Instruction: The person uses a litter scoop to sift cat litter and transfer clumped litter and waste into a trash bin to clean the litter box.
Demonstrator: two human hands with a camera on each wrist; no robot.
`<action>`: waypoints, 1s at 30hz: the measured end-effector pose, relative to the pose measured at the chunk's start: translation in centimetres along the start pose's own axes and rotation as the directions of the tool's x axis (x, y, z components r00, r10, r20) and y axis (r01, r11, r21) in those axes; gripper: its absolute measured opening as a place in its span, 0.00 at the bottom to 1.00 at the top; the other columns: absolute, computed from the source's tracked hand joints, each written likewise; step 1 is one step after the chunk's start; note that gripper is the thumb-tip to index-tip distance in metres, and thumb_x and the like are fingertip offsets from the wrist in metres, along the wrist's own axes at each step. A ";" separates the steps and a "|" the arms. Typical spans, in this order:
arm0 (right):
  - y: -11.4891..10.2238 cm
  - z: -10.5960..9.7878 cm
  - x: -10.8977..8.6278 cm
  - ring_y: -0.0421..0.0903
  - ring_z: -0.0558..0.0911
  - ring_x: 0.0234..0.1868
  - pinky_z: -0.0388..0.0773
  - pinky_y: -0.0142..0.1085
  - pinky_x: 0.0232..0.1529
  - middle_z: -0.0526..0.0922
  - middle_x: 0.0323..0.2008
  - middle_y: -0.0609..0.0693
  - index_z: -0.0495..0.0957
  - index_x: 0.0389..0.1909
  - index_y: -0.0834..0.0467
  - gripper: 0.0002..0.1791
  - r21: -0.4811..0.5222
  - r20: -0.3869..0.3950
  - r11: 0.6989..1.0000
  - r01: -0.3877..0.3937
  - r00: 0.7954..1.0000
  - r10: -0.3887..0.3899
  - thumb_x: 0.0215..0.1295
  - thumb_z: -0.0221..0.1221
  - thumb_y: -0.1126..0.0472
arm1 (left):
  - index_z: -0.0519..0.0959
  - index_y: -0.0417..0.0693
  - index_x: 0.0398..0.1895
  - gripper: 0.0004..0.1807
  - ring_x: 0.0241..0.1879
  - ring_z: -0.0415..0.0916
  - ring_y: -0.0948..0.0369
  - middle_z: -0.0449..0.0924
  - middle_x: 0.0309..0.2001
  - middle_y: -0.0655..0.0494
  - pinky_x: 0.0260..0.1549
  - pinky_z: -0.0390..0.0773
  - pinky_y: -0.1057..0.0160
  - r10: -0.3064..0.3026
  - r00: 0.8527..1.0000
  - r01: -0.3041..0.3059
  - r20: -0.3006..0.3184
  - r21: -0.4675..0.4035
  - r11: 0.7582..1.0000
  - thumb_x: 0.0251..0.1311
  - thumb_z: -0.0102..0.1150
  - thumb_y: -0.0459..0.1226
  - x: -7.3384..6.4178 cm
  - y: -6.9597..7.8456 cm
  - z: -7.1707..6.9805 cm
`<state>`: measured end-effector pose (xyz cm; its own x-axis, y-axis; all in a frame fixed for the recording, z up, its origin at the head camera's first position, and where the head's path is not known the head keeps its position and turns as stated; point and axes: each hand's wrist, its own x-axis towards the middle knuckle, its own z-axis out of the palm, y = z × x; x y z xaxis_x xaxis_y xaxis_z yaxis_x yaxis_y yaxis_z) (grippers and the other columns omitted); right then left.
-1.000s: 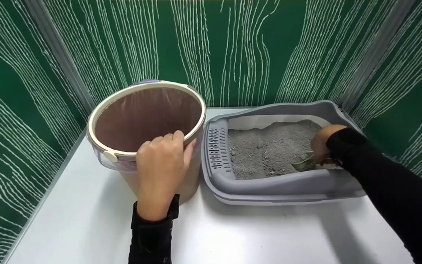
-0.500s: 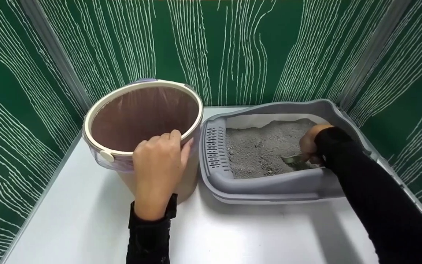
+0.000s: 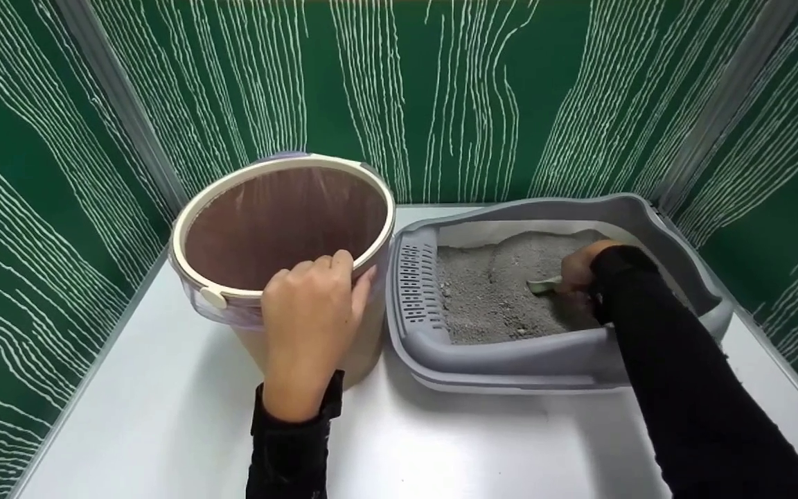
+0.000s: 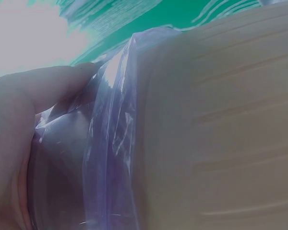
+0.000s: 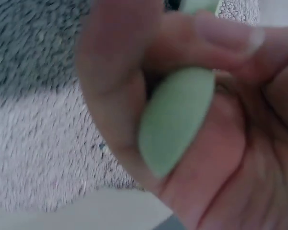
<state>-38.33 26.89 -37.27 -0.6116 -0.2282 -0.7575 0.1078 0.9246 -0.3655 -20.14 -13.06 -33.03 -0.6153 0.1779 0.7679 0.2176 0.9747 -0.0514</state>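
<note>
In the head view my left hand (image 3: 312,305) grips the near rim of a beige trash can (image 3: 364,346), fingers over the edge and thumb outside. A thin purple, see-through trash bag (image 4: 110,143) lines the can and folds over its rim. My right hand (image 3: 579,267) is low inside a grey litter box (image 3: 510,364), over the grey cat litter (image 3: 475,298). It holds a pale green litter scoop (image 3: 543,284); the fingers wrap round the handle (image 5: 177,122) in the right wrist view. My hand and sleeve hide much of the scoop.
The trash can and litter box stand side by side on a white table (image 3: 454,443). A slotted step (image 3: 416,284) forms the box's left end. Green panels (image 3: 468,104) with white wavy lines enclose the back and sides.
My right hand has moved left through the litter with the scoop, from the box's right side toward its middle. My left hand keeps its hold on the trash can's rim.
</note>
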 end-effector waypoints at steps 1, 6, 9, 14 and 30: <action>0.3 -0.1 0.2 0.40 0.69 0.20 0.69 0.32 0.26 0.70 0.20 0.44 0.72 0.22 0.54 0.17 -0.005 -0.006 1.000 0.016 1.000 -0.016 0.74 0.48 0.66 | 0.76 0.45 0.24 0.22 0.19 0.79 0.49 0.80 0.20 0.50 0.19 0.71 0.54 0.002 1.000 -0.002 -0.001 0.000 1.000 0.65 0.73 0.49 0.0 0.0 0.0; 1.6 -0.4 1.4 0.39 0.68 0.21 0.69 0.32 0.29 0.70 0.21 0.43 0.71 0.25 0.55 0.18 -0.026 0.014 0.995 0.092 0.996 -0.092 0.81 0.45 0.62 | 0.76 0.45 0.23 0.22 0.19 0.79 0.49 0.80 0.20 0.50 0.19 0.71 0.54 -0.003 1.000 0.003 0.003 -0.003 1.000 0.65 0.74 0.48 0.0 0.1 0.1; 2.6 -0.6 1.8 0.39 0.70 0.22 0.70 0.31 0.30 0.72 0.21 0.43 0.72 0.26 0.54 0.20 -0.002 0.039 0.995 0.100 0.994 -0.100 0.83 0.45 0.60 | 0.76 0.45 0.24 0.21 0.19 0.79 0.49 0.80 0.20 0.50 0.19 0.71 0.54 -0.002 1.000 0.003 0.011 -0.015 1.000 0.65 0.74 0.47 0.0 0.2 0.1; 4.0 -1.1 2.3 0.38 0.70 0.23 0.68 0.32 0.32 0.71 0.21 0.42 0.73 0.25 0.53 0.21 -0.131 0.032 0.979 0.155 0.988 -0.152 0.84 0.45 0.57 | 0.76 0.44 0.24 0.21 0.20 0.79 0.49 0.81 0.21 0.50 0.19 0.71 0.54 -0.003 1.000 0.004 0.013 -0.032 0.999 0.66 0.73 0.47 0.1 0.2 0.0; 3.5 0.4 -0.1 0.37 0.74 0.26 0.73 0.29 0.32 0.74 0.26 0.44 0.72 0.42 0.62 0.09 -0.006 -0.104 0.991 0.137 0.985 -0.137 0.79 0.52 0.59 | 0.75 0.44 0.23 0.22 0.19 0.78 0.47 0.79 0.20 0.49 0.19 0.71 0.52 -0.003 1.000 0.003 0.010 -0.034 0.999 0.64 0.75 0.47 -0.1 0.1 -0.3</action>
<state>-37.55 29.98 -38.72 -0.6989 -0.3199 -0.6397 0.0179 0.8863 -0.4628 -19.81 -12.98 -32.90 -0.6234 0.1762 0.7618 0.2415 0.9700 -0.0268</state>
